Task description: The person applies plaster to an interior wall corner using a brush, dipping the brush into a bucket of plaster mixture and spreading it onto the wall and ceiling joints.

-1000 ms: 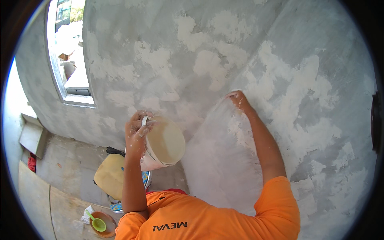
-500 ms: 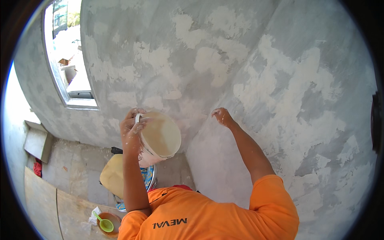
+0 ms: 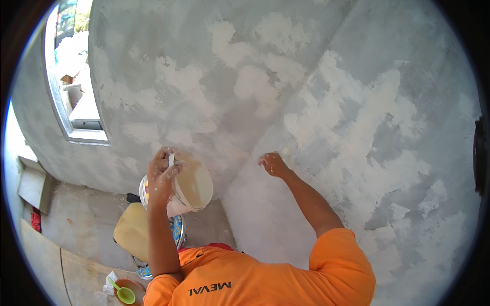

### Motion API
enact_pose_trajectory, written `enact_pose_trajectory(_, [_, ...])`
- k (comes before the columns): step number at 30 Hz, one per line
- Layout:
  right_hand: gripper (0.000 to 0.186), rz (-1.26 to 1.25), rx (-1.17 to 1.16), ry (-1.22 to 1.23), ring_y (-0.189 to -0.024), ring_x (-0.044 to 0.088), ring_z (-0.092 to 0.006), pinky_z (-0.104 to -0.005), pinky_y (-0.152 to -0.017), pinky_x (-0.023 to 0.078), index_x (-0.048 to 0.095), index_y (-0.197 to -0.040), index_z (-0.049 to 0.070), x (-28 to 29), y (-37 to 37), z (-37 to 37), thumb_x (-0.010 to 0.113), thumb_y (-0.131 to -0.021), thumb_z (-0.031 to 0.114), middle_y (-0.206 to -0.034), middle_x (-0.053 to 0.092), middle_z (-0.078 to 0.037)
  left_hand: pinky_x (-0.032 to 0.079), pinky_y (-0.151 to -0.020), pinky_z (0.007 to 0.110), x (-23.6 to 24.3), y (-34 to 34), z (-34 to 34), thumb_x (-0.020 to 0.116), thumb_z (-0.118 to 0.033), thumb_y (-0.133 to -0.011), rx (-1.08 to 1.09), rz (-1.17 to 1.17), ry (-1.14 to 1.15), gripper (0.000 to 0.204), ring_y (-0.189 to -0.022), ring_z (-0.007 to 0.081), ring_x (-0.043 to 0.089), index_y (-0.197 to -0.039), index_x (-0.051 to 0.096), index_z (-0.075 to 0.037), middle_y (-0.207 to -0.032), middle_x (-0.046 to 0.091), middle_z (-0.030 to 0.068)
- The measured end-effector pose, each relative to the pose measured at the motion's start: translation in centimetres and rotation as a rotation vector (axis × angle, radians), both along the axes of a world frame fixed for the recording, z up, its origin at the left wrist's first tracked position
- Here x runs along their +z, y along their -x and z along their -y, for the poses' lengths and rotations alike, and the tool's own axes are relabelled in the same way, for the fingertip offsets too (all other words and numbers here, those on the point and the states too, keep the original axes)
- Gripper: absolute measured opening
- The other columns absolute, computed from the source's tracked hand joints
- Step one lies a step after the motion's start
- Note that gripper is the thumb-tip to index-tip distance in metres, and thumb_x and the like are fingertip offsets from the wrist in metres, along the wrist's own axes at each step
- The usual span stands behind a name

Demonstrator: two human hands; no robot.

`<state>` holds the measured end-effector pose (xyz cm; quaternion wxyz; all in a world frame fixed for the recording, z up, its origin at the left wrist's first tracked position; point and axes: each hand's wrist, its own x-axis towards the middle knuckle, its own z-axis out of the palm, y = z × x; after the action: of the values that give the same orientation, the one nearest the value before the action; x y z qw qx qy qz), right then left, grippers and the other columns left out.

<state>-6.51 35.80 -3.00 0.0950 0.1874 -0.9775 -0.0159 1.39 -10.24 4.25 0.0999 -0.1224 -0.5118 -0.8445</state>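
A white plastic bucket (image 3: 198,189) hangs tilted from my left hand (image 3: 162,171), its mouth turned toward the right-hand wall. My fingers are closed at its rim and pale handle, and whitish smears cover them. Wet-looking beige residue coats the bucket's inside. My right hand (image 3: 273,164) is bent at the wrist close to the right wall (image 3: 357,137), its fingers curled and speckled with white. A small pale yellowish shape (image 3: 287,152) shows beside its knuckles; whether the hand holds it is unclear. Patchy white filler covers both grey walls around the corner.
A yellowish container (image 3: 133,232) stands on the floor below my left forearm, beside a blue patterned item (image 3: 177,227). At lower left, a green ladle (image 3: 124,294) lies in a brown bowl (image 3: 133,286). A window opening (image 3: 76,102) is at upper left, a grey block (image 3: 35,186) below it.
The view has shifted slightly, moving the scene left. The bucket has turned, showing more of its outer side left of my forearm. My right hand has lowered a little, and the pale shape now shows beside it.
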Motion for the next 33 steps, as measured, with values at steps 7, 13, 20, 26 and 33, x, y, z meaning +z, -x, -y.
enact_pose_trajectory(7, [0.013,-0.043,-0.270,0.439,-0.062,0.056,-0.0169,-0.0338,-0.068,0.050,0.072,-0.089,0.004,8.9,2.8,1.1,0.059,-0.090,0.007,-0.066,0.061,-0.007,0.046,-0.083,0.028,-1.5,0.8,-1.1,0.057,-0.011,-0.066,-0.036,0.021,0.010,0.018,-0.093,0.0191,0.060,-0.063,0.064,0.006,-0.110,0.059,0.0114])
enact_pose_trajectory(13, [0.016,-0.545,0.269,-0.215,-0.105,0.063,-0.0281,-0.0512,-0.103,0.040,0.073,-0.098,0.010,6.5,3.0,1.4,0.066,-0.086,0.015,-0.097,0.071,-0.007,0.047,-0.086,0.030,-2.5,1.3,-2.8,0.057,0.001,-0.065,-0.134,0.020,-0.008,0.018,-0.098,0.0216,0.060,-0.075,0.070,0.008,-0.112,0.058,0.0111])
enact_pose_trajectory(20, [0.014,-0.040,-0.083,0.396,-0.070,0.061,-0.0229,-0.0386,-0.076,0.050,0.071,-0.084,0.008,-2.4,4.1,1.5,0.058,-0.089,0.006,-0.070,0.062,-0.008,0.048,-0.077,0.025,-2.3,1.2,-5.0,0.057,-0.004,-0.065,-0.229,-0.026,-0.011,0.022,-0.093,0.0191,0.060,-0.077,0.070,0.009,-0.110,0.058,0.0101])
enact_pose_trajectory(26, [0.013,-0.252,-0.218,0.352,-0.080,0.066,-0.0326,-0.0437,-0.081,0.051,0.071,-0.094,0.006,8.2,4.4,1.9,0.059,-0.089,0.009,-0.085,0.069,-0.017,0.050,-0.088,0.030,-2.5,1.6,-3.1,0.052,0.007,-0.063,-0.194,0.026,-0.081,0.031,-0.112,0.0231,0.055,-0.085,0.074,0.010,-0.113,0.056,0.0098])
enact_pose_trajectory(33, [0.021,-0.465,0.115,-0.181,-0.092,0.064,-0.0245,-0.0471,-0.088,0.046,0.073,-0.097,0.008,3.4,-2.1,1.5,0.068,-0.078,0.006,-0.096,0.070,-0.006,0.046,-0.093,0.033,-4.3,2.5,-5.1,0.059,-0.006,-0.058,-0.187,0.022,-0.001,0.035,-0.107,0.0238,0.055,-0.085,0.073,0.011,-0.109,0.057,0.0108])
